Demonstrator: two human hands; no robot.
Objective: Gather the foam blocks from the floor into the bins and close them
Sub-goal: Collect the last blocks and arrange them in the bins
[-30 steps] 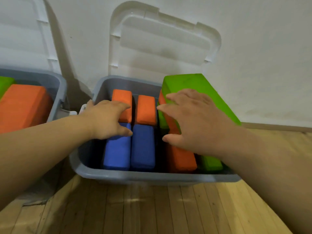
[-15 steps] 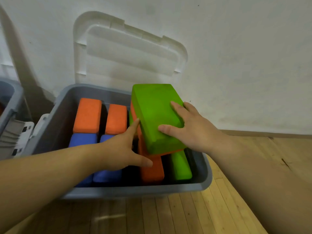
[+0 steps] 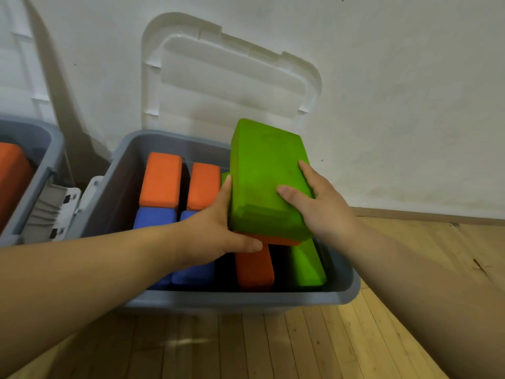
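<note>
Two-handed | left hand (image 3: 216, 233), right hand (image 3: 319, 212) grip green block (image 3: 262, 181) between fingers (image 3: 291, 195)

Wooden floor (image 3: 273, 346) under 2 bins (image 3: 246, 300) (image 3: 38, 187)
</note>
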